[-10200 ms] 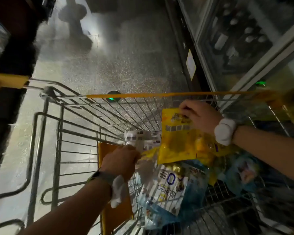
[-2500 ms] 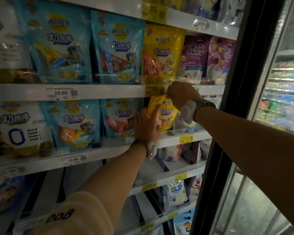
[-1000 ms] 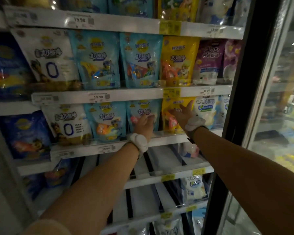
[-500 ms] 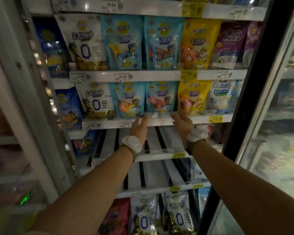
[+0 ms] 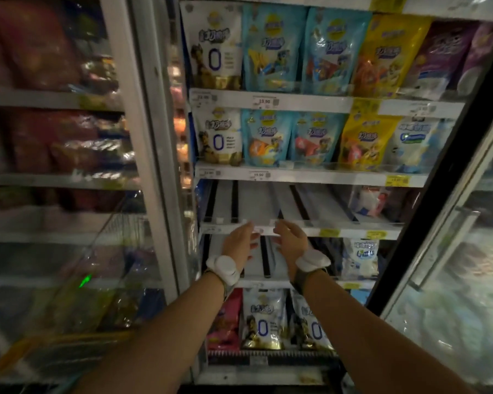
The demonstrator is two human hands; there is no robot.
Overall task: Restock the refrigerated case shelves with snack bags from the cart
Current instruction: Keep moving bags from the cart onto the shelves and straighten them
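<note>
Hovering empty, left hand (image 5: 239, 243) and right hand (image 5: 292, 241) near shelf edge (image 5: 339, 231).

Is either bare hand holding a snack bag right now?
No: the left hand and right hand are both open and empty by the bare white shelf.

snack bags (image 5: 271, 49): glossy plastic film, crinkled
shelf (image 5: 296, 227): smooth white, clear plastic front lip
case door (image 5: 450, 251): glass, reflective
wrist devices (image 5: 224, 267): matt white plastic
</note>
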